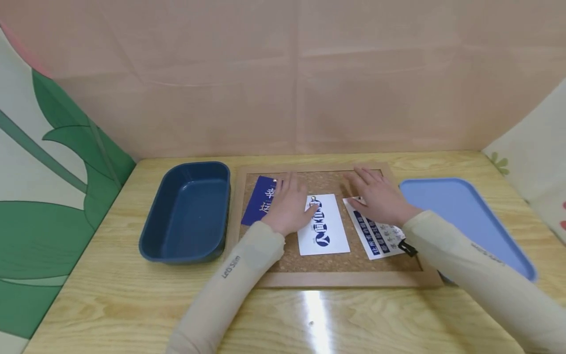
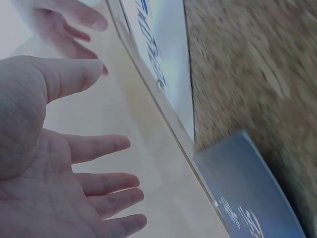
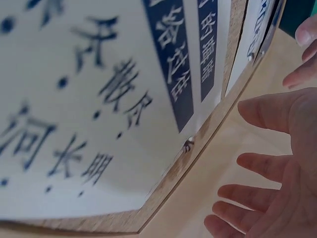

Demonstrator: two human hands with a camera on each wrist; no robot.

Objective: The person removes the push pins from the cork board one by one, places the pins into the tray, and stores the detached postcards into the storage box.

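Note:
A wood-framed cork board (image 1: 309,265) lies on the table with three printed cards on it. My left hand (image 1: 287,204) is over the board with straight, spread fingers, between a dark blue card (image 1: 256,204) and a white card (image 1: 331,226) with dark blue lettering. My right hand (image 1: 376,194), its fingers also extended, covers the upper end of another white card (image 1: 376,241) with blue bands. Small pins show at the cards' upper edges, such as the pin (image 3: 187,145) in the right wrist view. Both wrist views show palms with nothing in them.
A deep dark blue bin (image 1: 183,211) stands left of the board. To the right lies a shallow light blue tray (image 1: 464,206), partly behind my right forearm. A black tag or clip (image 1: 408,248) shows beside the right sleeve. A pink cloth backdrop (image 1: 292,88) rises behind the table.

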